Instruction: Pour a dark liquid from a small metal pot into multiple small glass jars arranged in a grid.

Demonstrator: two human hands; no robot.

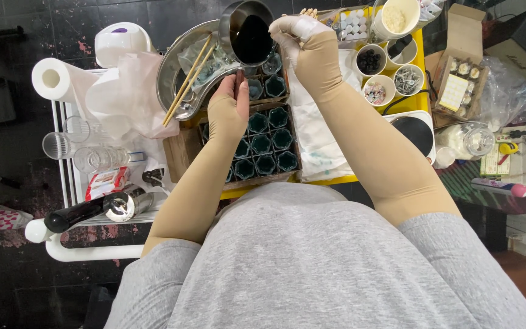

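My right hand [296,38], in a pale glove, grips a metal pot [249,33] holding dark liquid, tilted above the far end of a wooden tray [181,152]. The tray carries several small moulds [272,140] filled with teal liquid. My left hand [227,109] rests over the tray's left part and pinches a thin dark stick [238,76] that points up toward the pot's rim. Both arms wear tan sleeves.
A metal kidney dish [171,67] with wooden sticks lies far left. A paper roll [53,79], glass cups [80,146] and a black bottle [77,213] sit on a white rack at left. Small bowls [375,76] of beads stand at right on the yellow table [421,52].
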